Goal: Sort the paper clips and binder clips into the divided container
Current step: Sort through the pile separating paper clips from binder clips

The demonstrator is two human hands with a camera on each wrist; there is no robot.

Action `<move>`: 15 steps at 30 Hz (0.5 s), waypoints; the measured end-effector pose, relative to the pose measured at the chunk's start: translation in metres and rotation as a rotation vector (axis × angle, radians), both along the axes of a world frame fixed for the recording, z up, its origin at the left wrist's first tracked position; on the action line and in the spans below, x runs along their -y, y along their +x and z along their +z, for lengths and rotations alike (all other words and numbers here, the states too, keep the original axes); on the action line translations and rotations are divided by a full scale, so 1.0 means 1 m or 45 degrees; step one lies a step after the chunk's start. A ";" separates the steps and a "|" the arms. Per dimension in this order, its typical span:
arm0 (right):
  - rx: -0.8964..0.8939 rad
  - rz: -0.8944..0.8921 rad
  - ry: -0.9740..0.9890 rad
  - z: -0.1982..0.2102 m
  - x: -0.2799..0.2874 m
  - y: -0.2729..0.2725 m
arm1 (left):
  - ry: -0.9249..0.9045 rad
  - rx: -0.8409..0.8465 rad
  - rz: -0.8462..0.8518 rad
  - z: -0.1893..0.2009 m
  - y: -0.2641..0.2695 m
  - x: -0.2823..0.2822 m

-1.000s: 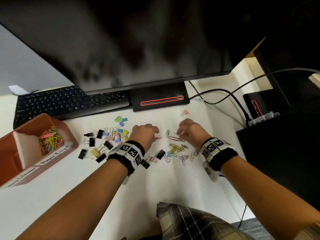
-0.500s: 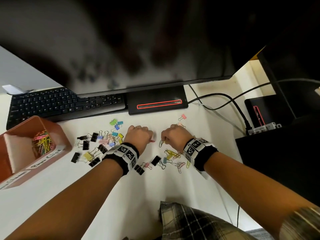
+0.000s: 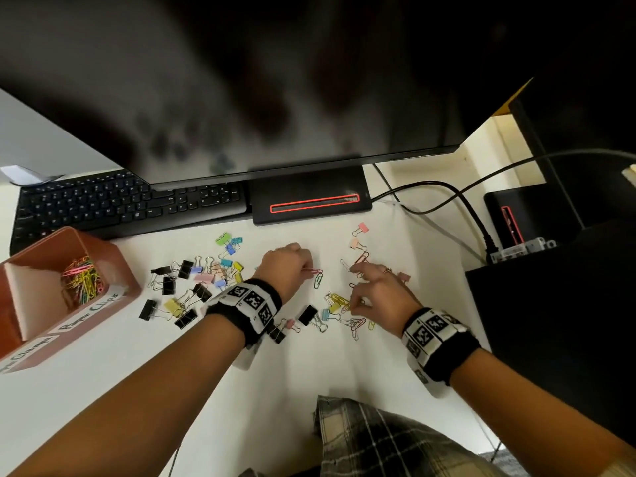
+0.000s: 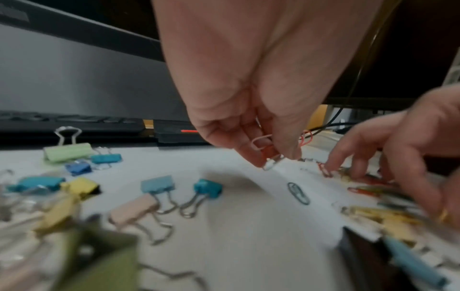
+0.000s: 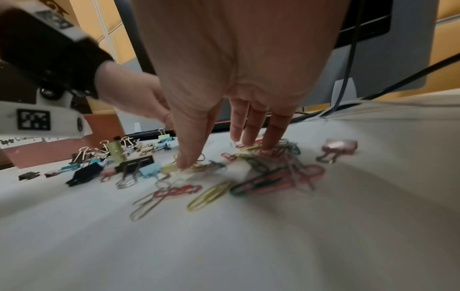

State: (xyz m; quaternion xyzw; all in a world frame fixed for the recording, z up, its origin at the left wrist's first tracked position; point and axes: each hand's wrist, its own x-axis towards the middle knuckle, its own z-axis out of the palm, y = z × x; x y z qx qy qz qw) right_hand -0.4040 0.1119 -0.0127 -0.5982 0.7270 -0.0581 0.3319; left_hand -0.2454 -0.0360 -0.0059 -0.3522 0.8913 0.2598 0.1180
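Handwritten "Paper Clips" label (image 3: 90,314) on container (image 3: 113,256)

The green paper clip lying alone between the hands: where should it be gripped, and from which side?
The green paper clip lies flat on the white desk, clear of the piles. Probably best to come from straight above and pinch across its two long sides, or lift one rounded end with a fingertip first, since flat wire gives little edge.

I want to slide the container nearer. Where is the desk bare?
Bare: the white desk between the forearms, near the plaid fabric. Crowded: binder clips beside the brown divided container, and paper clips under the right hand.
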 end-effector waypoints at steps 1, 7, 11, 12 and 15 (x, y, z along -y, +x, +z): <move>-0.012 0.006 -0.018 -0.003 -0.002 0.004 | 0.069 -0.045 0.057 0.001 -0.004 -0.004; 0.070 -0.153 -0.049 -0.017 0.015 0.014 | 0.238 -0.023 0.388 -0.013 -0.013 -0.023; 0.081 -0.121 -0.089 -0.011 0.031 0.011 | 0.146 -0.004 0.316 -0.019 -0.015 -0.027; 0.074 -0.106 -0.061 -0.010 0.035 0.010 | 0.117 0.001 0.290 -0.021 -0.013 -0.026; 0.036 -0.064 0.006 -0.010 0.042 0.009 | 0.061 0.011 0.241 -0.022 -0.008 -0.020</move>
